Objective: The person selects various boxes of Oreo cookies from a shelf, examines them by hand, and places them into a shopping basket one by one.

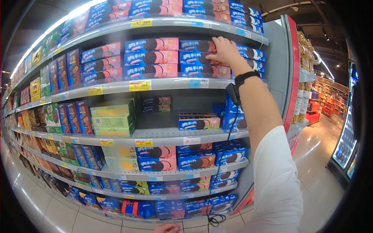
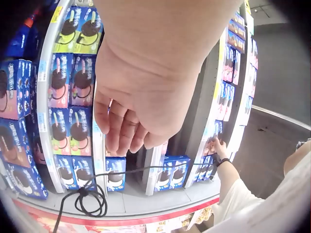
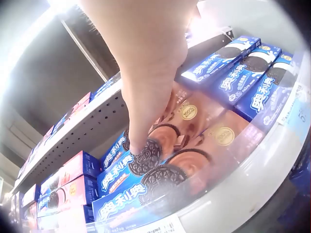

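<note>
My right hand [image 1: 227, 51] reaches to a stack of blue and brown chocolate Oreo boxes on an upper shelf. It grips the top Oreo box [image 1: 193, 46], with fingers over the upper edge and the thumb down the front. Seen from the right wrist, the thumb [image 3: 139, 141] lies against the printed cookies, while the other fingers are hidden behind the hand. More chocolate boxes [image 3: 119, 206] sit under it. Low in the head view, part of my left hand [image 1: 168, 228] shows. The left wrist view has this hand hanging with loosely bent fingers [image 2: 127, 131], holding nothing.
Pink-and-blue Oreo boxes [image 1: 151, 58] stand left of the stack, white-cream ones [image 3: 252, 63] to its right. A clear lip and price rail [image 1: 163, 83] run along the shelf front. A black cable [image 1: 222, 155] hangs from the right wristband past the lower shelves.
</note>
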